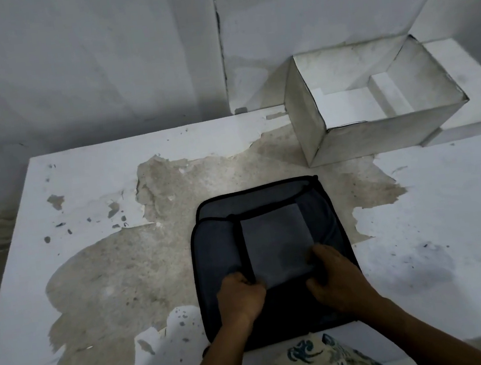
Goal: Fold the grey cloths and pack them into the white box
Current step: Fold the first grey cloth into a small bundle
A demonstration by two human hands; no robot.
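Pinching near corners of top cloth (pixel 276 238) with left hand (pixel 241 297) and right hand (pixel 336 279), both grips clenched on it; seemingly mid-fold. Next, likely: finish fold, carry to box (pixel 379 139)

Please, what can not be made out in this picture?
Head view: count of stacked grey cloths with black edging; upper layers cover lower ones.
Head view: fingertips of left hand and right hand; curled into cloth.
Head view: open white cardboard box's near floor; front wall hides it.
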